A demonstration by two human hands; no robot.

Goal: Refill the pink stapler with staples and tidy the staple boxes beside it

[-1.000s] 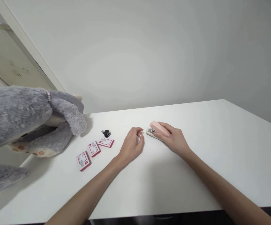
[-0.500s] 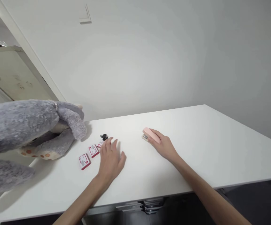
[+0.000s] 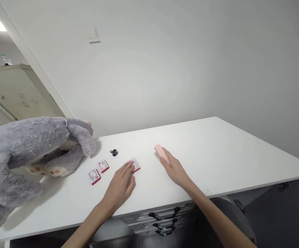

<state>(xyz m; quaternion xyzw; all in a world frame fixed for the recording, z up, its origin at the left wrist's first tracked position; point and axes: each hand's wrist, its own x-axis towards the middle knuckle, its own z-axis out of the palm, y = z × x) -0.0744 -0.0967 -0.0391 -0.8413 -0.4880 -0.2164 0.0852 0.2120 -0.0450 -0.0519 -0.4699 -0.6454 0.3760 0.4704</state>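
My right hand (image 3: 173,168) rests on the white table (image 3: 216,151) with its fingers wrapped round a pink stapler (image 3: 160,153). My left hand (image 3: 120,186) lies flat, fingers stretched out, with the fingertips on a small red-and-white staple box (image 3: 136,165). Two more such boxes (image 3: 103,166) (image 3: 94,176) lie to the left of that hand. A small black clip (image 3: 113,152) sits behind them.
A big grey plush toy (image 3: 32,148) sprawls over the table's left end. Below the front edge are drawers with black handles (image 3: 163,215). A beige cabinet (image 3: 15,93) stands at the far left, and a white wall rises behind the table.
My left hand went left to the boxes and came back toward the stapler, sliding one box along under its fingers. The right hand stays on the stapler. My head has pulled back.
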